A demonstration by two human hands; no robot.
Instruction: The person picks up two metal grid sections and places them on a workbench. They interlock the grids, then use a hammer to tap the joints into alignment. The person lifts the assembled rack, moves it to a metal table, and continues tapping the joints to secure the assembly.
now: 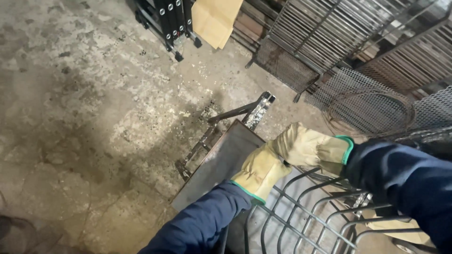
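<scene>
Both hands in yellow work gloves, dark blue sleeves. Left hand closed over the near edge of a flat steel plate, fingers curled onto it. Right hand just beside the left, at the same edge, touching the left glove — cannot tell whether it grips the plate (its fingers are hidden behind the left glove). Plate lies tilted over a dark metal frame on the stained concrete floor. Curved black wire rack below the hands. Mesh panels and grates lean at upper right — a folded ladder and cardboard at top.
</scene>
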